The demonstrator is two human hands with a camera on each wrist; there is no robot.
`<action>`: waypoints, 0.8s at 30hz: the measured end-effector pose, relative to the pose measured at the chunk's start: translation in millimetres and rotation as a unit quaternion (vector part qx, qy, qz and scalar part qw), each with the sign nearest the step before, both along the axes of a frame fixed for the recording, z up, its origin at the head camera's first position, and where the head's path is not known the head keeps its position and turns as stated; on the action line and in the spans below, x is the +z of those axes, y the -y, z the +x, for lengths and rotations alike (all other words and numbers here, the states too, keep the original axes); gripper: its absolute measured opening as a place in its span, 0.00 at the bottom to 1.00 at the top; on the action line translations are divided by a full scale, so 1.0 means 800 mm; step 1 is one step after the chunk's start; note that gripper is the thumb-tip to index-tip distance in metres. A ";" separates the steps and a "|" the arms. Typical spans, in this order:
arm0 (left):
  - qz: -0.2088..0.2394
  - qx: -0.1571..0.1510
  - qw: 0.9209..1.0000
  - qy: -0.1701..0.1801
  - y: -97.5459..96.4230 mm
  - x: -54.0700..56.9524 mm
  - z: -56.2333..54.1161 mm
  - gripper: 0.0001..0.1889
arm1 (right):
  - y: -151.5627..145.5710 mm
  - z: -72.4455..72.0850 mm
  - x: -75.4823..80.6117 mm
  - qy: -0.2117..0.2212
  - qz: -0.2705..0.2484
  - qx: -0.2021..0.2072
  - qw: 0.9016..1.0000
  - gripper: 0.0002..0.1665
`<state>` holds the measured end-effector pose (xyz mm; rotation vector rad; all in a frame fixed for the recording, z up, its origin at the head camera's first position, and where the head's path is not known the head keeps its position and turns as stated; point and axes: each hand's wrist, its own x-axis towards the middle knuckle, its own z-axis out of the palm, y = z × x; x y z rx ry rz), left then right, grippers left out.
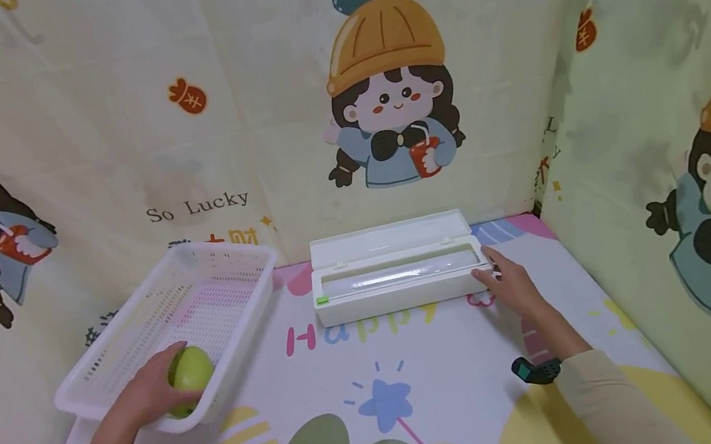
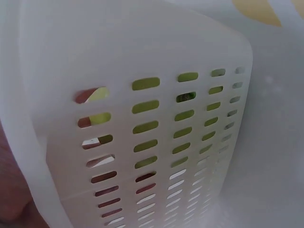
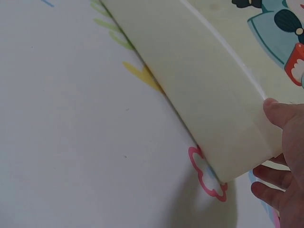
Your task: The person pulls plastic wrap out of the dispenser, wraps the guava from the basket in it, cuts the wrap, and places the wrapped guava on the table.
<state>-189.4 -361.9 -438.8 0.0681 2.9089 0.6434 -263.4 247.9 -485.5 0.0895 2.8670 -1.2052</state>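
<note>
My left hand (image 1: 154, 386) reaches into the white plastic basket (image 1: 247, 316) and grips a green apple (image 1: 192, 370) near its front end. In the left wrist view, green skin shows through the slots of the basket wall (image 2: 156, 47); most of that hand is hidden there. At the centre back stands a white cling film dispenser (image 1: 405, 298) with its lid (image 1: 389, 237) raised and a clear roll (image 1: 407, 271) inside. Its right end is held by my right hand (image 1: 507, 278). In the right wrist view, the thumb lies on the dispenser's upper edge, the other fingers round its end.
A printed cloth (image 1: 327, 386) covers the table. Patterned curtains (image 1: 264, 111) rise behind the dispenser and along both sides. The basket stands at the left, tight against the back curtain. A small green tab (image 1: 322, 300) sits at the dispenser's left front.
</note>
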 end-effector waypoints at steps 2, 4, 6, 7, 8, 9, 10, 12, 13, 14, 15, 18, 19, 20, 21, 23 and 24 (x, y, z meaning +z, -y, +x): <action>0.001 -0.007 1.000 -0.006 0.000 0.001 0.001 0.58 | 0.000 0.001 0.000 -0.003 -0.003 0.001 1.000 0.44; 0.000 -0.012 1.000 -0.010 -0.001 0.002 0.002 0.58 | 0.000 0.001 0.000 -0.005 -0.005 0.002 1.000 0.44; -0.003 -0.014 1.000 -0.010 -0.002 0.004 0.002 0.59 | 0.001 0.001 0.000 -0.005 -0.005 0.002 1.000 0.44; -0.005 -0.014 1.000 -0.009 -0.002 0.005 0.002 0.58 | 0.001 0.000 -0.001 -0.003 -0.005 0.002 1.000 0.44; -0.008 -0.015 1.000 -0.007 -0.002 0.005 0.002 0.58 | 0.001 0.000 -0.001 -0.002 -0.004 0.001 1.000 0.44; -0.010 -0.014 1.000 -0.007 -0.003 0.005 0.002 0.58 | 0.001 0.000 -0.001 -0.001 -0.004 0.001 1.000 0.44; -0.012 -0.014 1.000 -0.007 -0.003 0.006 0.002 0.58 | 0.001 0.000 -0.001 -0.001 -0.004 0.000 1.000 0.44; -0.014 -0.013 1.000 -0.010 -0.003 0.006 0.002 0.58 | 0.001 0.001 0.000 0.000 -0.004 -0.001 1.000 0.44; -0.014 -0.012 1.000 -0.012 -0.003 0.006 0.002 0.58 | 0.001 0.001 0.000 0.000 -0.005 -0.001 1.000 0.44; -0.014 -0.012 1.000 -0.014 -0.002 0.006 0.002 0.58 | 0.002 0.001 0.000 0.000 -0.004 -0.001 1.000 0.44; -0.014 -0.011 1.000 -0.017 -0.002 0.006 0.002 0.58 | 0.001 0.001 0.000 0.000 -0.003 -0.001 1.000 0.45; -0.016 -0.008 1.000 -0.023 0.000 0.008 0.002 0.58 | 0.001 0.001 0.000 -0.002 -0.001 0.001 1.000 0.45; -0.014 -0.007 1.000 -0.025 0.001 0.008 0.003 0.59 | 0.001 0.001 -0.001 -0.001 -0.003 0.000 1.000 0.45; -0.010 -0.006 1.000 -0.027 0.002 0.009 0.004 0.59 | 0.001 0.002 0.000 -0.001 -0.003 0.000 1.000 0.45; -0.007 -0.004 0.999 -0.031 0.002 0.010 0.005 0.59 | 0.001 0.002 0.000 0.000 -0.004 0.000 1.000 0.45; 0.001 -0.001 0.999 -0.038 0.004 0.013 0.008 0.60 | 0.002 0.003 0.001 0.002 -0.006 -0.002 1.000 0.45; 0.006 0.001 0.999 -0.042 0.006 0.014 0.009 0.60 | 0.002 0.003 0.001 0.003 -0.008 -0.003 1.000 0.45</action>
